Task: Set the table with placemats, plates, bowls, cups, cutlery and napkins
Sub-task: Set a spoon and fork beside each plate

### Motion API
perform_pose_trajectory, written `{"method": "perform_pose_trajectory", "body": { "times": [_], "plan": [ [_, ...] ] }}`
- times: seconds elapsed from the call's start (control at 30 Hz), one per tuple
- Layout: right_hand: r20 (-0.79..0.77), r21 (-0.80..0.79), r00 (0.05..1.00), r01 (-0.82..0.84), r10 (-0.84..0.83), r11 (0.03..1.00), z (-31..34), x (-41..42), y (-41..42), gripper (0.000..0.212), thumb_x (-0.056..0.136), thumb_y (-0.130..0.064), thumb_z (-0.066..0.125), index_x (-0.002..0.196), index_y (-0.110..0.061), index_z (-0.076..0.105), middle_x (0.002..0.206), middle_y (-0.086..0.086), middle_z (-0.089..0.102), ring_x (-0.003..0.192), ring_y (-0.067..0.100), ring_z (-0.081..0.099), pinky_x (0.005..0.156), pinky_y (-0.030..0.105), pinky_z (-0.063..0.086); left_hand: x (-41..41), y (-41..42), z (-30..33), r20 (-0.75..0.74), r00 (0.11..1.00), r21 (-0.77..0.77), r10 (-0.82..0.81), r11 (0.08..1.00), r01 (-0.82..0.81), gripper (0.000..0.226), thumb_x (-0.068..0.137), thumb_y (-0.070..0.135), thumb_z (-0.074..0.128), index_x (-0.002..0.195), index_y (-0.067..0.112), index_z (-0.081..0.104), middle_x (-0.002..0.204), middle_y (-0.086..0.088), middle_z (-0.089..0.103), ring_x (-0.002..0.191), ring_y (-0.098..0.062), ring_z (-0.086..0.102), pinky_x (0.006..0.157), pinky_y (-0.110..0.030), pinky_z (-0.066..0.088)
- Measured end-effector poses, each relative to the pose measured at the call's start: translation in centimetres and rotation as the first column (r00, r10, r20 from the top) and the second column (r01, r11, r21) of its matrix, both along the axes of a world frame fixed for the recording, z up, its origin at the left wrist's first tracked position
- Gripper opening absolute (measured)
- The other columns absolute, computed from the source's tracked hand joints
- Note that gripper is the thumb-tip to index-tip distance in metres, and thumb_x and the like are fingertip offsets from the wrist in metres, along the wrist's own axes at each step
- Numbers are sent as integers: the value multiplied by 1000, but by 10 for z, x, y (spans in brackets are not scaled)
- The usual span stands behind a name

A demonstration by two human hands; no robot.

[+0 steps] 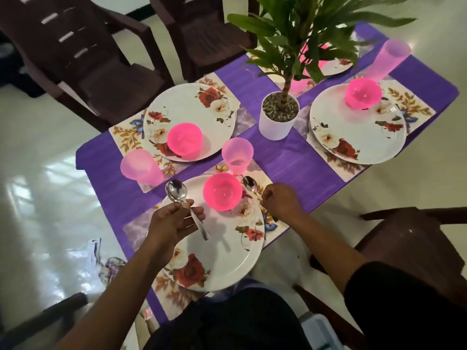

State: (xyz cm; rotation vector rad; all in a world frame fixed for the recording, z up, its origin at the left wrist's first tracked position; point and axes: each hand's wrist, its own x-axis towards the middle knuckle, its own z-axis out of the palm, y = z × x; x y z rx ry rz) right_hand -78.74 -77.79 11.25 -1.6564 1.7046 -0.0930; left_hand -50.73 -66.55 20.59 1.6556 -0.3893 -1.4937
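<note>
My left hand [174,221] grips a bunch of steel spoons [177,192] above the left side of the near floral plate [222,258]. My right hand [280,202] pinches the handle of a single spoon [249,184] lying on the floral placemat [274,229] just right of that plate. A pink bowl [222,194] sits on the plate's far part, and a pink cup [237,155] stands beyond it. Two more plates [187,109] [353,137] carry pink bowls [184,140] [363,93]. Further pink cups [140,166] [389,59] stand beside them.
A potted plant [279,114] in a white pot stands mid-table on the purple cloth [290,160], its leaves hiding part of a far setting. Dark brown chairs [83,59] [414,238] surround the table. A glossy white floor lies to the left.
</note>
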Motion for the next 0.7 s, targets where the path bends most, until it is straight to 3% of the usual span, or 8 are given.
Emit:
{"method": "perform_pose_trajectory", "body": {
  "times": [0.13, 0.43, 0.57, 0.7],
  "plan": [
    [-36, -51, 999, -39, 37, 998, -4, 4, 4, 10, 79, -19, 72, 89, -22, 72, 84, -4, 72, 76, 17, 65, 69, 35, 58, 3, 1, -1, -20, 1000, 3, 8, 1000, -8, 21, 103, 14, 59, 118, 2, 66, 110, -21, 76, 102, -38, 75, 95, -50, 57],
    [-36, -108, 999, -30, 26, 994, 3, 3, 10, 18, 85, -22, 79, 103, -24, 79, 93, -1, 74, 77, 14, 65, 69, 28, 54, 8, 4, 2, -49, 998, -25, -26, 999, 24, 21, 104, 14, 58, 119, 2, 66, 110, -22, 76, 97, -36, 76, 87, -45, 60],
    [-45, -155, 999, -7, 0, 988, 11, -3, 10, 21, 89, -14, 64, 101, -21, 79, 101, 0, 76, 89, 20, 69, 81, 31, 56, 10, 1, 7, -50, 994, -36, -94, 995, 92, 22, 105, 17, 57, 120, 4, 66, 110, -20, 77, 98, -35, 76, 73, -35, 62],
    [-23, -250, 996, 81, -90, 965, 31, -15, 11, 21, 93, -8, 63, 102, -18, 79, 105, 0, 77, 94, 18, 70, 85, 29, 54, 5, -5, 16, -49, 986, -74, -161, 985, 157, 21, 104, 17, 59, 118, 4, 68, 108, -18, 77, 99, -37, 76, 82, -44, 61]
  ]
}}
